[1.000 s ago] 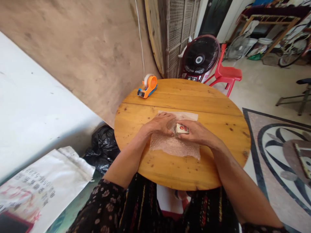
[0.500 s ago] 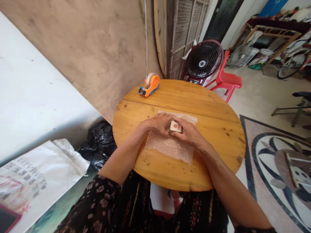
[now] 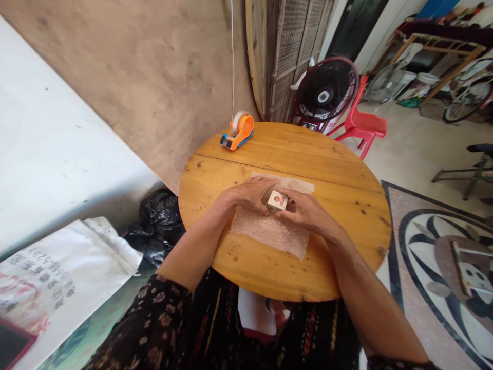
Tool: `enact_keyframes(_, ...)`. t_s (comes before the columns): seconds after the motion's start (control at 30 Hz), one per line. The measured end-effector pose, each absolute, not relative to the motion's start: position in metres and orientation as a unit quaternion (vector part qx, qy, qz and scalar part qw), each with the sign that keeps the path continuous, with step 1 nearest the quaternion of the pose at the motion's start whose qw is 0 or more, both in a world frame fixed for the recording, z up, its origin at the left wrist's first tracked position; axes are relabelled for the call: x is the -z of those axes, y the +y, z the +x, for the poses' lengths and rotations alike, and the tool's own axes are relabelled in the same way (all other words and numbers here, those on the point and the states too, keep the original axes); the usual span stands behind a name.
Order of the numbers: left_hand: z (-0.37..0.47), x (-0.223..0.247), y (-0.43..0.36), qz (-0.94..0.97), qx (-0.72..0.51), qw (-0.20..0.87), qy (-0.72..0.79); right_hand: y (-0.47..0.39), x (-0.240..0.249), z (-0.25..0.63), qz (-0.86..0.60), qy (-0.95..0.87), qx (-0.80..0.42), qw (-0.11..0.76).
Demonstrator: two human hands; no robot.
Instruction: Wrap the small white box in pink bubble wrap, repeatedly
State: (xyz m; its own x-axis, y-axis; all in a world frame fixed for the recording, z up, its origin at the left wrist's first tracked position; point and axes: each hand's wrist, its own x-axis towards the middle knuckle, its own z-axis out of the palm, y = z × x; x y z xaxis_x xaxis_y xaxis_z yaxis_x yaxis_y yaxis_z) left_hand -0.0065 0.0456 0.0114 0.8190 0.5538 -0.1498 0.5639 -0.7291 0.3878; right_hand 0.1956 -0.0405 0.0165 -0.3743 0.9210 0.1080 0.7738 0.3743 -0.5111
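Note:
A small white box (image 3: 278,200) with a red print on top is over a sheet of bubble wrap (image 3: 269,232) on the round wooden table. My left hand (image 3: 254,194) rests on the wrap at the box's left, fingers spread, its thumb close to the box. From the right, my right hand (image 3: 302,208) has its thumb and fingers at the box's right side, curved round it. The far edge of the wrap shows beyond both hands.
An orange and blue tape dispenser (image 3: 239,131) stands at the table's far left edge. Beyond the table are a fan (image 3: 324,96) and a red chair (image 3: 364,123). A black plastic bag (image 3: 158,221) lies left of the table.
The small box has turned slightly and shifted a little left between my hands. My right hand's fingers have opened somewhat, with a wider gap between thumb and fingers.

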Motion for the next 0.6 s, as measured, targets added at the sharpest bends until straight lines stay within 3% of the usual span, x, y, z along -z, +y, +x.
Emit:
enact_keyframes(0.37, -0.007, -0.011, 0.046, 0.931, 0.001, 0.212, 0.295, -0.038, -0.017, 0.204, -0.506, -0.81, -0.209, 0.211)
enact_keyframes(0.6, -0.008, -0.009, 0.048, 0.928, 0.011, 0.216, 0.304, -0.038, -0.024, 0.217, -0.549, -0.755, -0.214, 0.287)
